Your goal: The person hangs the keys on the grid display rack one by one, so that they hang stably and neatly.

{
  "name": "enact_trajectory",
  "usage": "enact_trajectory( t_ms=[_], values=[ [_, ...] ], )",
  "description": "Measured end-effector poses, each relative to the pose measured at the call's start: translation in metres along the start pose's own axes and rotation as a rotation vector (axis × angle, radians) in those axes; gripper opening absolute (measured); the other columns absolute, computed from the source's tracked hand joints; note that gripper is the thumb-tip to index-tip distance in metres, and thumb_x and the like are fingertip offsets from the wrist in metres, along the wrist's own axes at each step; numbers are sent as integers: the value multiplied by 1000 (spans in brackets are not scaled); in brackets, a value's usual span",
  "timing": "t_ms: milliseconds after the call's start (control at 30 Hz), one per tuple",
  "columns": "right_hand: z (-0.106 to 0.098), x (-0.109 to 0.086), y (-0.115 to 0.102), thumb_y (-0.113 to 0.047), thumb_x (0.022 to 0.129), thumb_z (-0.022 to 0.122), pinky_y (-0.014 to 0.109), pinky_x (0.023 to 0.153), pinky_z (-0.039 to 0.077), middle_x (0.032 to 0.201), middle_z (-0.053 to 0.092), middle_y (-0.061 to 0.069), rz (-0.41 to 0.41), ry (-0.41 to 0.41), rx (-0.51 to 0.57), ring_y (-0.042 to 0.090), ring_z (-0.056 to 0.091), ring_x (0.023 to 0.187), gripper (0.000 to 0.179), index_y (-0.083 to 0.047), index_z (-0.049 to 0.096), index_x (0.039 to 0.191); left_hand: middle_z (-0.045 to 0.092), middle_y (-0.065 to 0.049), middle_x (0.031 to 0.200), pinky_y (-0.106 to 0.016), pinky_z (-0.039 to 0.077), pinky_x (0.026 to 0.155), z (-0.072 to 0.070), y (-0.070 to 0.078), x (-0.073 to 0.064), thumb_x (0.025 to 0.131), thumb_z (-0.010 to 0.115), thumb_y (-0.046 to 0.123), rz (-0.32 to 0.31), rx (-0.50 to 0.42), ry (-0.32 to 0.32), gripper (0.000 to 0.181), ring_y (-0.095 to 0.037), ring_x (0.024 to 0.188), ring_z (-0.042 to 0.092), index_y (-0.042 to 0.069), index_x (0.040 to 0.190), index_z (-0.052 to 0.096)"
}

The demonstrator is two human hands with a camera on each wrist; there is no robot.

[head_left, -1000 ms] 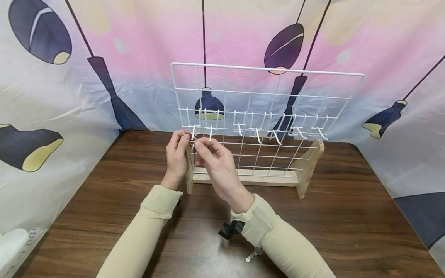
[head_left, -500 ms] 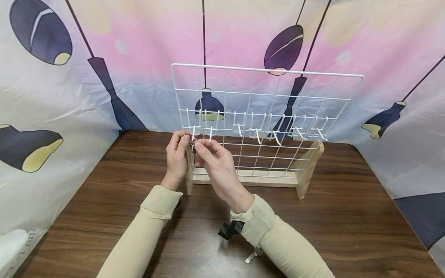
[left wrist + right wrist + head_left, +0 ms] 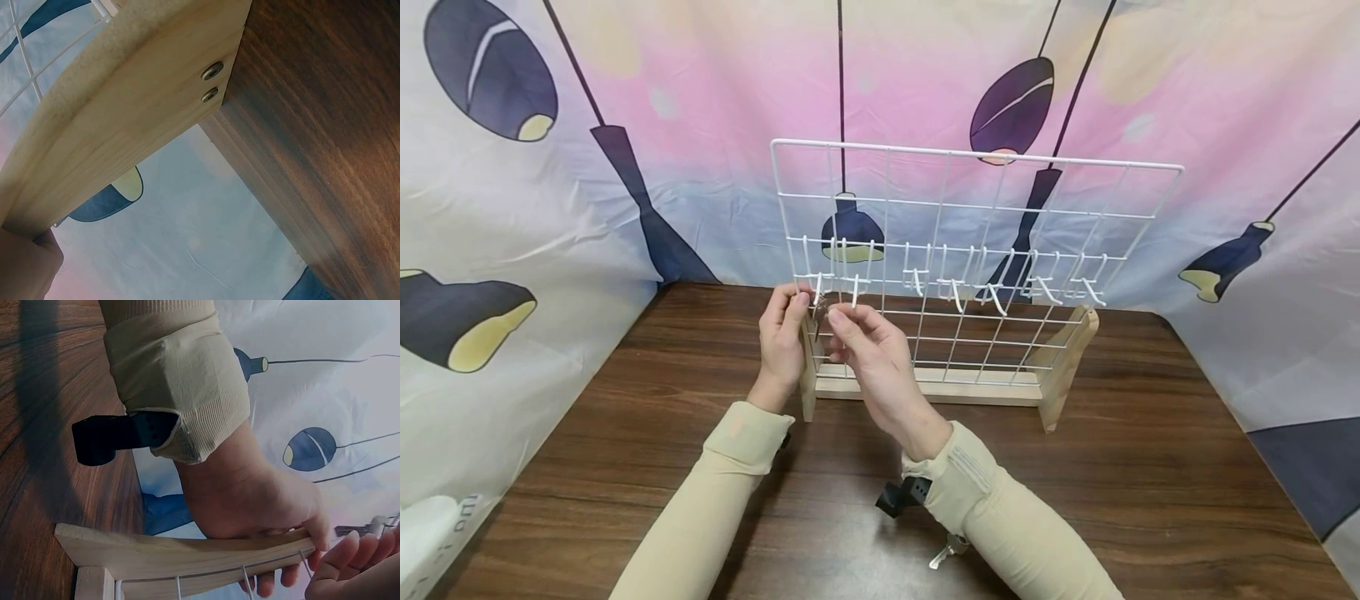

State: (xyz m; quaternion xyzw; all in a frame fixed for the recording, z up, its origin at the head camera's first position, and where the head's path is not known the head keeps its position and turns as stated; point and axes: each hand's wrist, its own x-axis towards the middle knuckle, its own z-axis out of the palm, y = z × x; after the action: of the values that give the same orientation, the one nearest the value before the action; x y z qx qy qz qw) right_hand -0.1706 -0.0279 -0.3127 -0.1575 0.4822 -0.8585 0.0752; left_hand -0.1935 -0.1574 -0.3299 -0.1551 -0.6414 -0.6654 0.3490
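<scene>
My left hand [image 3: 782, 342] grips the top of the left wooden leg [image 3: 808, 375] of a white wire grid rack [image 3: 977, 157]; in the right wrist view its fingers reach past the leg behind the wires. Small metal key [image 3: 821, 320], blurred, hangs by the leftmost white hook [image 3: 818, 286]. Whether its ring sits on the hook is too small to tell. Just right of the key is my right hand [image 3: 878, 358], thumb and index tips close together. In the right wrist view the fingers of the right hand [image 3: 365, 569] are loosely curled, with the metal piece [image 3: 369, 527] beyond their tips.
Several more white hooks [image 3: 955, 290] line the grid to the right. Another key [image 3: 942, 556] lies on the brown wooden table [image 3: 1150, 467], partly covered by the right sleeve. A patterned cloth [image 3: 715, 150] hangs behind. A white package [image 3: 433, 533] stands at far left.
My right hand has drawn slightly right, away from the leftmost hook, and its fingertips have come off the key's ring. The key now shows beside them. My left hand keeps its grip.
</scene>
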Motion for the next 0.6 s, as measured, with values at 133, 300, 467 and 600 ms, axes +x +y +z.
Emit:
enact_trajectory(
  t_ms=[133, 300, 467, 600],
  values=[
    [-6, -2, -2, -7, 95, 62, 22, 66, 47, 86, 58, 1, 5, -4, -22, 11, 53, 74, 6, -8, 66, 98, 58, 2, 91, -23, 43, 78, 0, -2, 0, 97, 40, -7, 0, -27, -2, 16, -9, 87, 53, -18, 100, 51],
    [-22, -7, -7, -7, 94, 62, 24, 68, 48, 78, 57, 1, 12, -25, -96, 13, 53, 72, 6, -6, 66, 98, 58, -6, 92, -23, 47, 75, -3, -25, 1, 100, 43, 0, 0, -107, -7, 18, -13, 85, 56, 5, 100, 60],
    [-50, -14, -17, -7, 93, 63, 26, 71, 51, 80, 59, 3, 32, -48, -190, 14, 55, 75, 6, -5, 66, 97, 59, -2, 87, -25, 52, 70, -5, -35, 2, 101, 42, 2, 15, -188, -23, 18, -14, 76, 60, 8, 100, 60],
    [-72, -20, -23, -7, 93, 63, 26, 71, 52, 80, 59, 5, 21, -65, -290, 14, 55, 74, 10, -2, 65, 100, 59, -3, 89, -25, 54, 68, -5, -36, 2, 101, 41, 3, 11, -228, -35, 16, -14, 73, 60, -1, 100, 57]
  ],
)
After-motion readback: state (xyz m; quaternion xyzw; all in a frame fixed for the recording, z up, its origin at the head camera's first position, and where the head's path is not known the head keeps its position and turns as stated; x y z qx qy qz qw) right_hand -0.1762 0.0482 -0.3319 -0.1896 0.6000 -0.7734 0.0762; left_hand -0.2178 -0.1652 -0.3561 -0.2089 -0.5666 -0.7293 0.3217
